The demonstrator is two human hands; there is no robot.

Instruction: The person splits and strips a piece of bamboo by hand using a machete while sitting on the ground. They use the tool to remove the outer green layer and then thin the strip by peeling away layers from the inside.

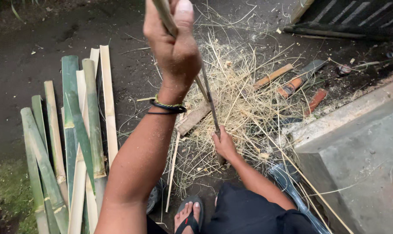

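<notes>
The left hand (175, 47) is gripping the top end of a thin bamboo strip (164, 15), fingers wrapped tight around it, raised high near the camera. The right hand (224, 145) is closing around the handle of a knife (210, 102), whose blade is pointing up along the strip, low over the pile of shavings (235, 104). The strip itself is running from the upper hand down toward the blade, though where the two meet is hard to make out.

To do this well, the blade should probably be kept at a shallow angle and the strip held taut, with the upper fingers staying clear of the edge's path.

To the left, split bamboo slats (75, 143) are lying side by side on the dark ground. Farther right, two tools with orange handles (294, 84) are resting by a concrete step (361, 147). A sandalled foot (188, 214) is sitting near the shavings, close below the work, and the loose fibres are crowding the knife hand.
</notes>
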